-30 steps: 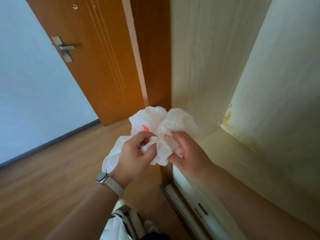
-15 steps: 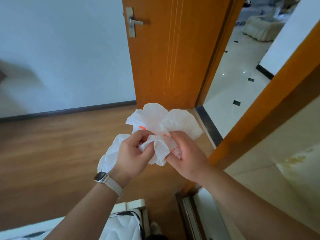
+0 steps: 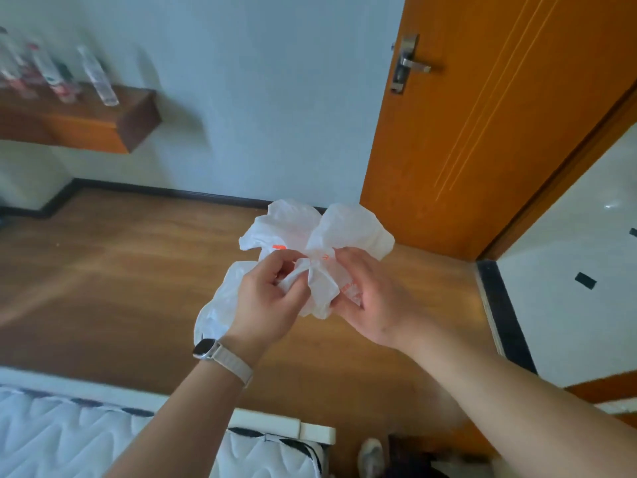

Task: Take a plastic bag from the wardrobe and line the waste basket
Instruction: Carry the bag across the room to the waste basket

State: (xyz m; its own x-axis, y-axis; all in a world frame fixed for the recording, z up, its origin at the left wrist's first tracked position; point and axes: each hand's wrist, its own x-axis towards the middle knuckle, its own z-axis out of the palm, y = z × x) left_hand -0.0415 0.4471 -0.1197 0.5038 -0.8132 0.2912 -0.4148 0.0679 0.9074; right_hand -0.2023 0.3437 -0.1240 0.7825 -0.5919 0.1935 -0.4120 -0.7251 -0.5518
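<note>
A crumpled white plastic bag point(image 3: 320, 236) with orange print is held in front of me at chest height, over the wooden floor. My left hand point(image 3: 265, 298), with a watch on its wrist, pinches the bag's lower left folds. My right hand point(image 3: 372, 298) grips the bag's right side from below. Part of the bag hangs down behind my left hand. No waste basket and no wardrobe are in view.
An orange door point(image 3: 482, 125) stands open at the right, with a white tiled floor point(image 3: 568, 270) beyond it. A wall-mounted wooden shelf point(image 3: 86, 122) with several bottles is at the far left. A quilted white mattress point(image 3: 69, 439) lies at the bottom left.
My view has swung left, away from the wardrobe interior toward the room, so the shelf and mattress have come into sight. Both hands keep the same hold on the bag.
</note>
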